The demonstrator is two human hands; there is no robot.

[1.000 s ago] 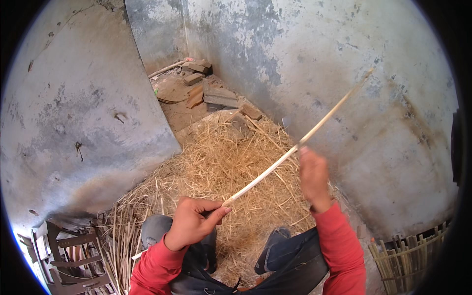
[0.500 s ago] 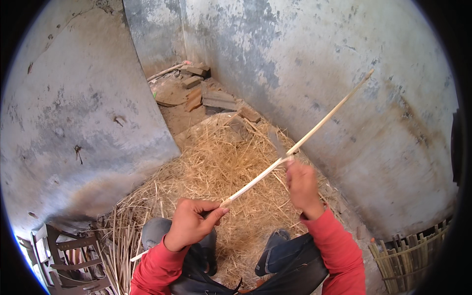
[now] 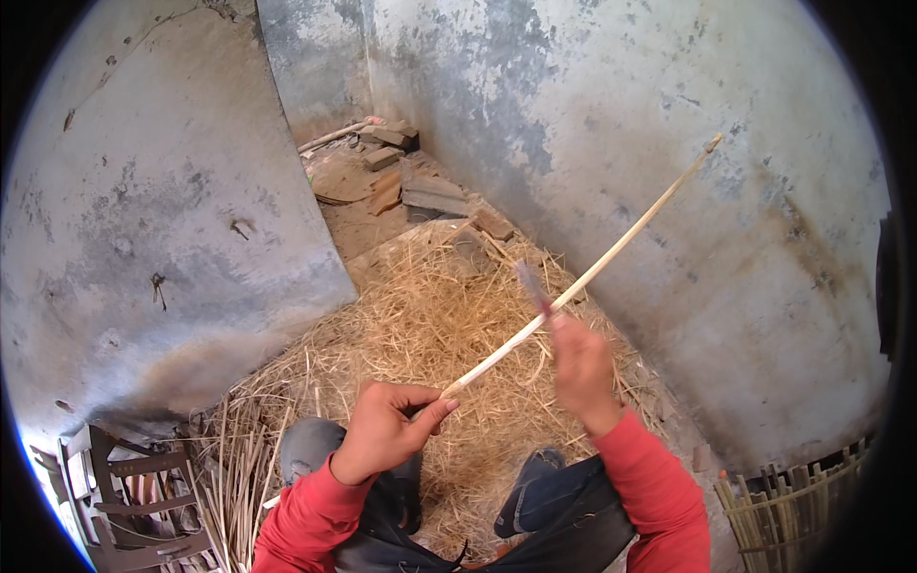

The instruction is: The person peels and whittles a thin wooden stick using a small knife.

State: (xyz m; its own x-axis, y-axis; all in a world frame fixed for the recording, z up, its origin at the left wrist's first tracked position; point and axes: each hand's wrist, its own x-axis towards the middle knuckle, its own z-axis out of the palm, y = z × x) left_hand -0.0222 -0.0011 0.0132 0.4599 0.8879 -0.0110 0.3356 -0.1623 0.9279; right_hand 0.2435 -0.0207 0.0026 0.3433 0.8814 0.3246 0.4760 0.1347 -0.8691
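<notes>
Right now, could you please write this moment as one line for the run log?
Left hand: holds pale stick | Right hand: holds blurred knife-like tool, crossing pale stick | Below: dry straw-like strips

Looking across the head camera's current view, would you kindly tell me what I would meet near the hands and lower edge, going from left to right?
Dark slatted frame → long pale strips → left hand → knife → right hand → pale slatted panel.
</notes>
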